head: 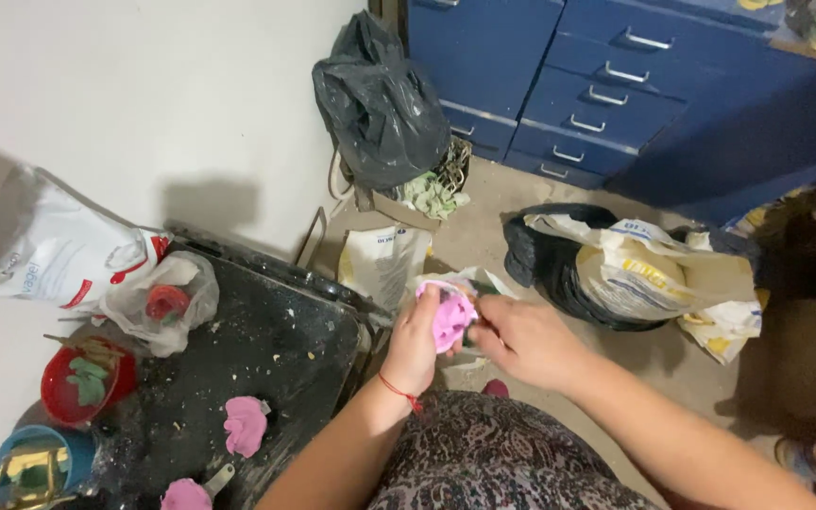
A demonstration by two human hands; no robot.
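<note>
Bright pink mould (452,319) (ruffled edge), clasped between left hand (415,342), right hand (524,338)

Black worktable (276,349), dusty, speckled with white crumbs. Pink mould (245,425) sits mid-surface. Left of it: red bowl (82,382) holding green pieces. Below-left: blue cup (42,463). Above-left: clear plastic bag (164,302), then white sack (63,250) at the wall.
</note>
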